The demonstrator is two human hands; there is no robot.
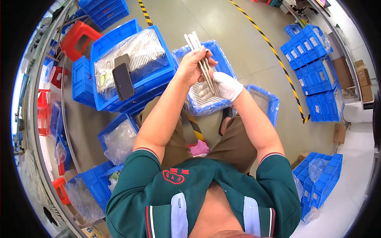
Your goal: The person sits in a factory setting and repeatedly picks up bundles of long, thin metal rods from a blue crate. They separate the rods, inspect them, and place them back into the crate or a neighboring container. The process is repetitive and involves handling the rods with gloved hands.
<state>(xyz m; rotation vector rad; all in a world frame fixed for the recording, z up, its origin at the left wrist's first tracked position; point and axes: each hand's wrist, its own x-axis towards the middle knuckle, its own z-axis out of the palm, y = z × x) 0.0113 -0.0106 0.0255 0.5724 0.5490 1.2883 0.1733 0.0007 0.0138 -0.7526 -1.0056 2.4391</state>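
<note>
Several slim silvery metal rods (205, 69) are bunched between my two hands, slanting from upper left to lower right. The fingers of my bare left hand (191, 65) wrap round the upper part of the bunch. My right hand (228, 86), in a white glove, closes about its lower end, with gloved fingers showing behind the rods. Both hands are over a blue crate (227, 65) lined with clear plastic, where more rods lie side by side. Part of that crate's contents is hidden by my hands.
At left, a larger blue crate (168, 71) holds many rods under clear plastic, with a dark phone (123, 81) on top. Another lined crate (273, 113) of rods sits at right. Blue crates (317, 75) stack farther right. A red stool (79, 39) stands at upper left.
</note>
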